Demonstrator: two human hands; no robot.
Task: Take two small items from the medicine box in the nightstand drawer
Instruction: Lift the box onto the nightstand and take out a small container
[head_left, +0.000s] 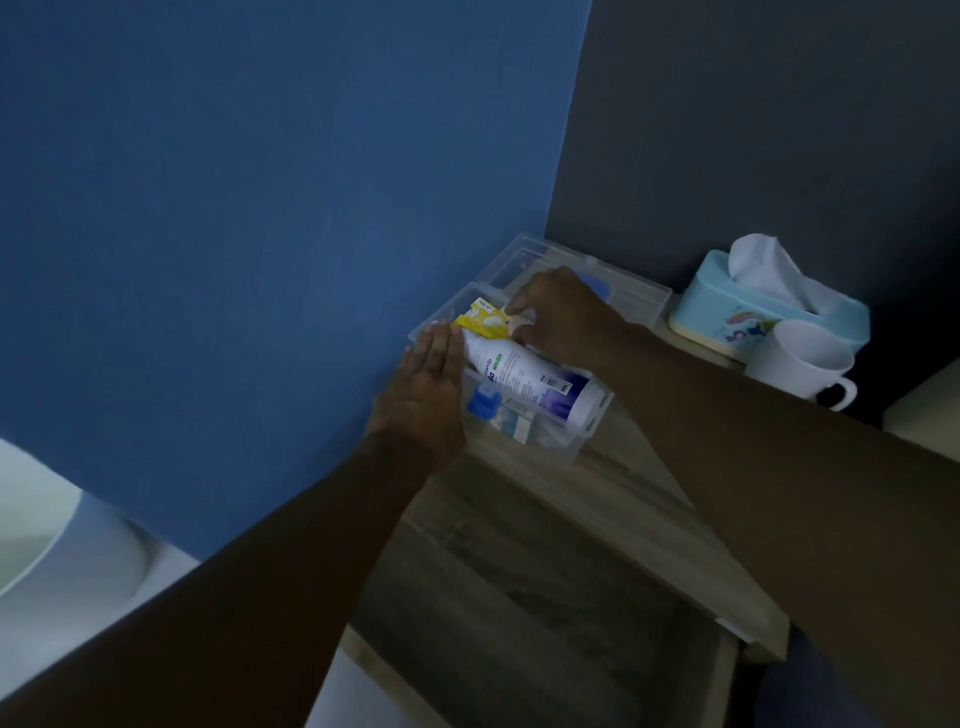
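Note:
A clear plastic medicine box (589, 434) stands on top of the wooden nightstand (613, 499), its lid (631, 293) folded back behind it. Inside lie a large white bottle (524, 379), a blue-capped item (484, 404) and small packets. My left hand (423, 387) rests flat against the box's left side, fingers straight. My right hand (563, 314) reaches into the far end of the box and pinches a small yellow packet (480, 319) between fingertips.
The nightstand drawer (545, 623) is pulled open below the box. A light blue tissue box (769, 306) and a white mug (802, 364) stand at the right of the nightstand top. A blue wall runs along the left.

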